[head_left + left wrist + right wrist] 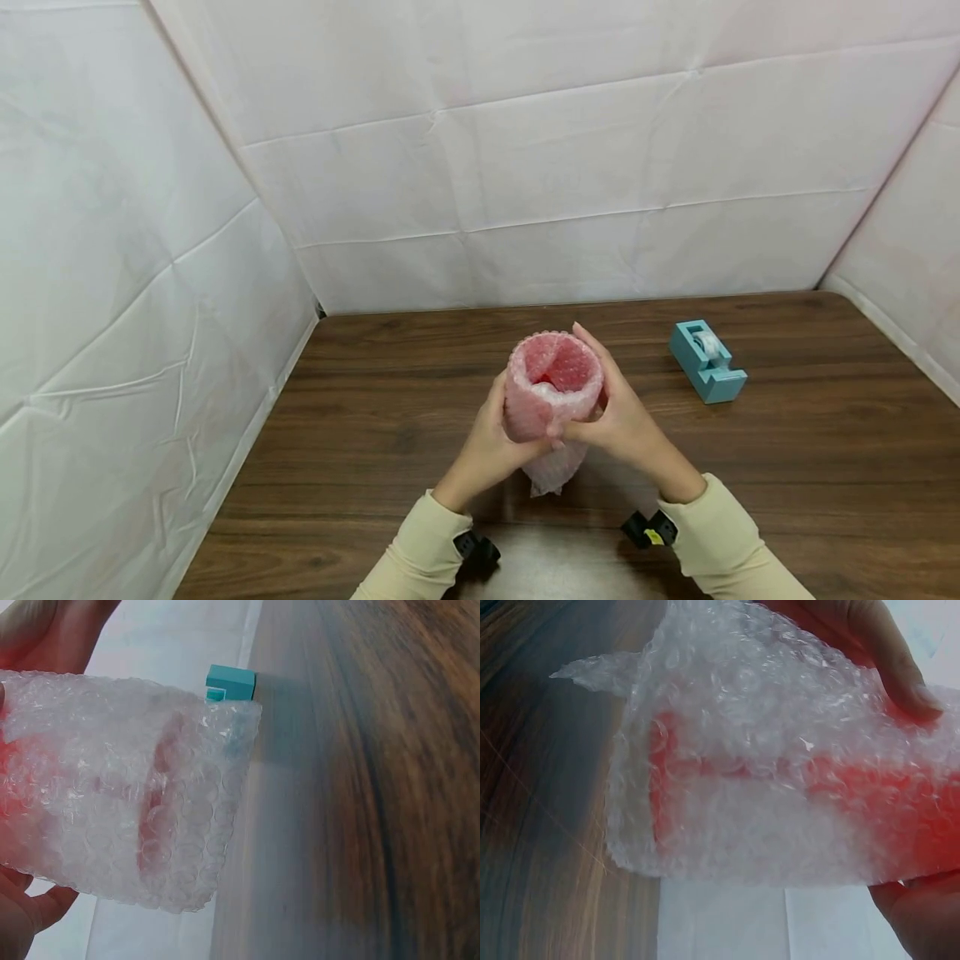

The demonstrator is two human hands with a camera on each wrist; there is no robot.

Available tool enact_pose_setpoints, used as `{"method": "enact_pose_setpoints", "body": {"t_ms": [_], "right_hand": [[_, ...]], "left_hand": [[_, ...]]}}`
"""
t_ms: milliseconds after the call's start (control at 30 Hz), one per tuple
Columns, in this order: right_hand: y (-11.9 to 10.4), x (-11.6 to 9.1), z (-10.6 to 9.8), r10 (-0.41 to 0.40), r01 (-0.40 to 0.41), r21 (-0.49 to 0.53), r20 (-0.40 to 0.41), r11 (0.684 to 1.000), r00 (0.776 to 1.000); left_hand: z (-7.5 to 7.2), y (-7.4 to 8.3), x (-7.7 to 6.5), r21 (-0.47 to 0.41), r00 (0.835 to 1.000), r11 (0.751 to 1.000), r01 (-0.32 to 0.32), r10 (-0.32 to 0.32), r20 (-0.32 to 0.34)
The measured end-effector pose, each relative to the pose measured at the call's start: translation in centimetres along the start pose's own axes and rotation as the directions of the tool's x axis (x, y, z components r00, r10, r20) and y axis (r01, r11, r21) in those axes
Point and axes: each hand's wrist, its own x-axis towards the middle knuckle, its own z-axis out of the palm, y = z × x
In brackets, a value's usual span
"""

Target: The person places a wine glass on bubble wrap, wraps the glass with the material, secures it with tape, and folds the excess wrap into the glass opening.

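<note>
A cylinder of bubble wrap [528, 412] stands upright between both hands, close over the table. Pink shows around its open top, and something white sits inside. Through the clear bubbles in the left wrist view, a red band shows near the lower end of the wrap [112, 787]. My left hand [487, 447] grips the near left side, thumb across the front. On the opposite side, my right hand [626, 414] holds the wrap with fingers spread up along it and thumb meeting the left thumb. A loose wrap corner [596, 673] sticks out at the lower end.
A light blue tape dispenser [708, 367] with a roll of clear tape stands at the right rear of the dark wooden table [375, 400]. White cloth walls [525, 167] enclose the back and both sides. Black cameras are strapped to both wrists.
</note>
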Motion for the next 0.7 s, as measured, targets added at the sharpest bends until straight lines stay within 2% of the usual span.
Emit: {"method": "enact_pose_setpoints", "body": {"t_ms": [400,500,700], "right_hand": [[0.5,0.1,-0.9,0.015,-0.015,0.002,0.075,1.000,0.997],[0.7,0.1,-0.6,0.023,-0.023,-0.010,0.050,1.000,0.998],[0.7,-0.2,1.2,-0.034,0.028,-0.103,-0.057,0.994,0.998]], "left_hand": [[-0.2,-0.1,0.0,0.037,0.998,0.998,0.052,-0.051,-0.022],[-0.1,-0.1,0.0,0.039,0.999,0.998,0.039,-0.038,-0.030],[0.1,-0.3,0.1,0.075,0.998,0.996,-0.048,0.052,-0.042]]}}
